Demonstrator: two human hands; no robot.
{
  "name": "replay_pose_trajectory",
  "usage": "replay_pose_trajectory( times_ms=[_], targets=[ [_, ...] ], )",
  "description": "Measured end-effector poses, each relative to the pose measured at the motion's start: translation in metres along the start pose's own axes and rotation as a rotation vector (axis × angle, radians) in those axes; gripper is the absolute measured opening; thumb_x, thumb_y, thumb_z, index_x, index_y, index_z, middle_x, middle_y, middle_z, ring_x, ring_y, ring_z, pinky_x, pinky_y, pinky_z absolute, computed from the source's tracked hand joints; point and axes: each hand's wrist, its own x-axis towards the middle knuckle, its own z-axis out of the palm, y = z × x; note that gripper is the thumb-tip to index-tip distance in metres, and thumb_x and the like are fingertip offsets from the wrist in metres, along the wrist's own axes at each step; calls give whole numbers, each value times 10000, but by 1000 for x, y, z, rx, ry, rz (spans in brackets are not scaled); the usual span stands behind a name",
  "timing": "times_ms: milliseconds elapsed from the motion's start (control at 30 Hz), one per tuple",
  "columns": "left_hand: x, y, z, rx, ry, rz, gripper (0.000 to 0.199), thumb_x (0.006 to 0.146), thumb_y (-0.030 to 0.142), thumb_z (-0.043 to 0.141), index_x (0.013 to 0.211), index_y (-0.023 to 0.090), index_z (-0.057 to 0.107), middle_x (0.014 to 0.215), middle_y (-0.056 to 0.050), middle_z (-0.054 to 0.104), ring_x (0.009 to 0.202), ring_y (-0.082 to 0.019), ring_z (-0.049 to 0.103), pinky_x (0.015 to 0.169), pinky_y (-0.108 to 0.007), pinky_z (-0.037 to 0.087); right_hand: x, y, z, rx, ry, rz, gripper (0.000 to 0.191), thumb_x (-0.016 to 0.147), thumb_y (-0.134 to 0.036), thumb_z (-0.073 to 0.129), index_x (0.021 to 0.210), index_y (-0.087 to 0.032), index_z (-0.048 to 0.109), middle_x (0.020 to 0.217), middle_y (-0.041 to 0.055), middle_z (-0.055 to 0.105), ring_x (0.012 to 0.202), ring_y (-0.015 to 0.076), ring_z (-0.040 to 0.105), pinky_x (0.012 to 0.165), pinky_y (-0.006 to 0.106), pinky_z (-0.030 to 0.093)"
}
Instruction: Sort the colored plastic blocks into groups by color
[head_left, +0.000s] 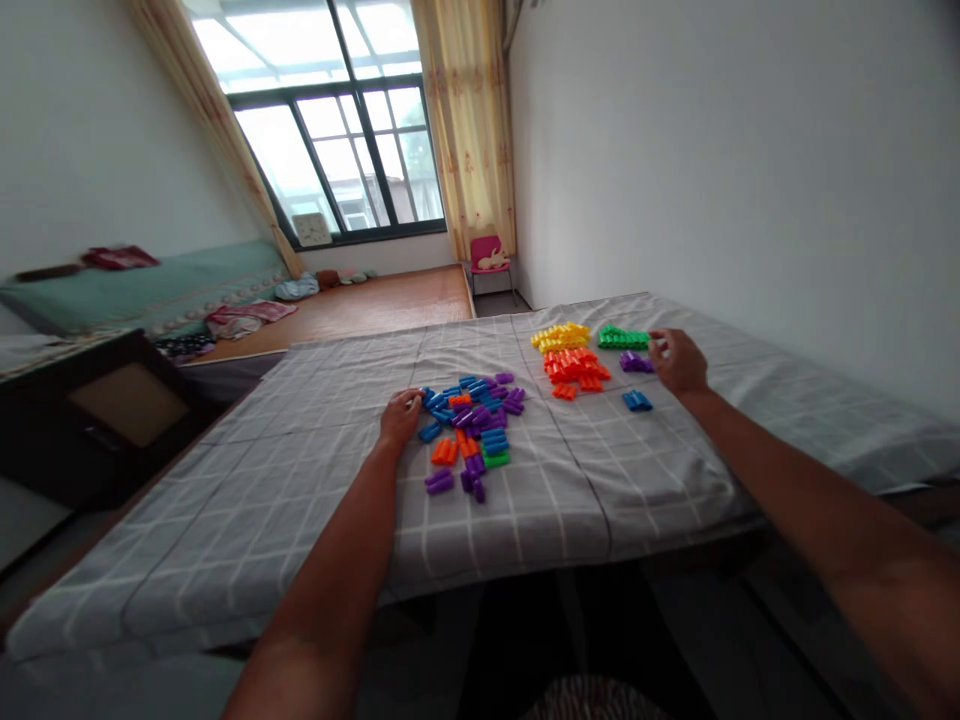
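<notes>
My left hand [401, 416] rests at the left edge of a mixed heap, its fingers curled beside the blue plastic tube-like pieces [441, 402]. Whether a piece is between those fingers is hidden. Purple pieces [472, 416], orange pieces [445, 452] and a green piece [496, 460] lie in the same heap. On the right, the fingers of my right hand [677, 360] are pinched at the right end of a row of green plastic pieces [622, 338]. Just below that row sits a small purple group [636, 362].
Left of the green row are a yellow pile [561, 337] and a red-orange pile [570, 366]. A blue group [637, 401] lies nearer me. Everything rests on a grey checked cloth [315, 470]. A white wall [735, 180] borders the right side; a dark cabinet [97, 430] stands left.
</notes>
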Motion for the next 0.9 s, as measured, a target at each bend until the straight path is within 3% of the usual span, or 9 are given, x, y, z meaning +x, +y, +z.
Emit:
replay_pose_trajectory(
  times_ms=[33,167,233,300,433,533,633,733,900],
  targets=[
    [0,-1,1,2,-1,5,275,844,280,493,957,216,735,1150,-75,681,1092,-212,616,908,-308,515,1,-25,2,74,-29,-74,296,916,-292,465,1122,-160,631,1065,151,658,861,230,633,842,383,499],
    [1,-4,2,6,-6,10,278,851,270,488,971,211,733,1158,-77,676,1095,-205,610,914,-301,507,-12,-129,25,363,-404,-465,225,909,-321,540,1042,-205,680,1004,81,671,805,190,644,793,326,516],
    [0,-5,1,14,-5,5,283,853,259,483,976,207,732,1145,-75,683,1093,-201,610,935,-301,494,-26,-167,40,390,-544,-543,234,904,-340,575,1069,-214,684,1033,76,657,751,159,644,745,296,518],
    [0,-6,0,33,-3,5,281,852,248,482,968,206,735,1126,-71,693,1094,-201,609,973,-312,472,-37,-188,53,346,-610,-569,248,874,-341,633,1081,-217,688,1069,89,639,767,162,650,738,293,517],
    [-1,-5,0,53,-13,14,283,853,251,482,976,207,733,1127,-63,696,1086,-196,612,980,-313,466,-43,-195,60,275,-672,-590,231,816,-212,683,1045,-197,706,1089,106,626,860,189,653,783,308,518],
    [0,-5,0,53,-25,19,297,857,269,477,997,196,729,1134,-68,691,1066,-194,621,946,-300,485,-36,-188,49,349,-763,-655,322,792,-1,560,990,-196,722,1076,74,649,934,169,647,832,279,502],
    [2,-5,1,57,-33,22,303,855,276,473,991,194,731,1138,-72,690,1053,-200,628,939,-307,491,-31,-181,35,339,-781,-618,375,768,74,488,896,-185,727,1034,64,683,977,169,641,887,284,483],
    [3,-6,1,53,-27,17,306,845,279,474,990,202,732,1133,-67,695,1048,-204,632,949,-317,487,-31,-180,30,293,-714,-465,244,833,-47,555,983,-167,704,1033,91,691,931,184,654,864,305,496],
    [2,-8,-3,25,8,25,332,831,298,461,985,191,735,1101,-74,712,1062,-209,629,963,-324,476,-40,-183,40,405,-897,-463,411,788,-291,728,1178,-201,636,1148,89,669,822,162,668,737,267,519]
  ],
)
